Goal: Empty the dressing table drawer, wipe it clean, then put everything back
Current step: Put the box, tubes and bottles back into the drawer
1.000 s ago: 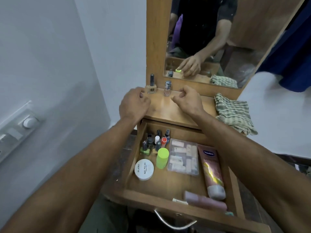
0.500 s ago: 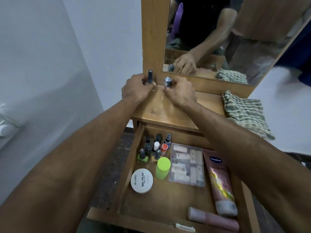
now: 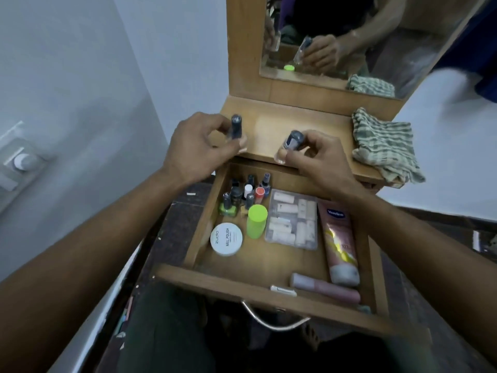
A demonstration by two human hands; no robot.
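The wooden drawer (image 3: 204,278) stands pulled out below the dressing table top (image 3: 317,130). My left hand (image 3: 196,146) grips a dark-capped nail polish bottle (image 3: 236,127) above the top's front left edge. My right hand (image 3: 317,154) holds a second small bottle with a dark cap (image 3: 293,140) over the front edge. Inside the drawer are a cluster of nail polish bottles (image 3: 246,195), a green-capped container (image 3: 256,222), a white round tin (image 3: 226,239), a clear compartment box (image 3: 293,219), a pink lotion tube (image 3: 340,240) and a pink stick (image 3: 325,288).
A striped green cloth (image 3: 384,146) lies on the right of the table top. The mirror (image 3: 349,36) stands behind, reflecting my hands. A grey wall with a switch panel (image 3: 21,160) is at left. The drawer's metal handle (image 3: 271,319) hangs at the front.
Both hands closed on the two bottles at the back of the table top, lifted them and drew them forward to the top's front edge above the drawer.
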